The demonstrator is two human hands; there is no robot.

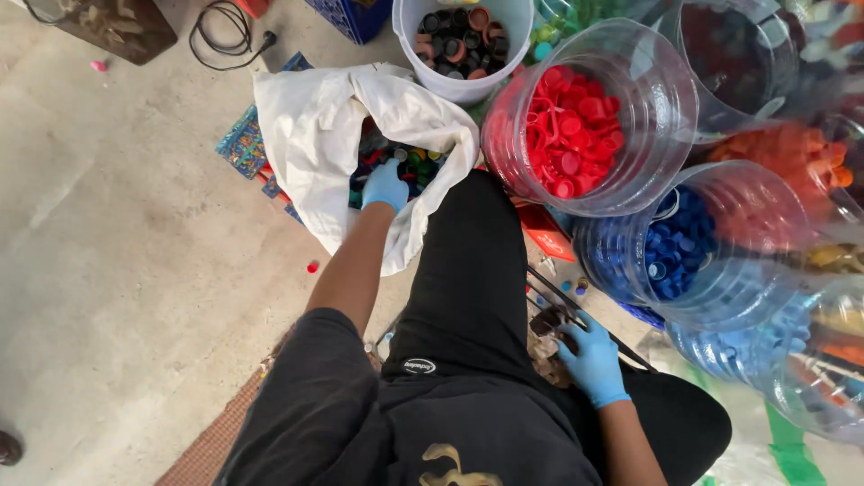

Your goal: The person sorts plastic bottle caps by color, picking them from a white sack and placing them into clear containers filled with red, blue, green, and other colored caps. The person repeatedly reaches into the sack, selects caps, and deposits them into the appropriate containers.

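Observation:
I sit on the floor in black clothes with blue gloves on both hands. My left hand [386,186] reaches into a white sack [310,126] full of mixed coloured bottle caps [416,167]; its fingers are buried among the caps, so any grip is hidden. My right hand [589,358] rests low by my right leg, fingers curled over small dark caps [545,322] near my knee.
Clear tubs ring my right side: one of red caps [569,130], one of blue caps [675,247], one of orange caps [792,153]. A white bucket [461,40] holds dark caps. A black cable [225,27] lies on the concrete floor, a loose red cap [312,266] nearby.

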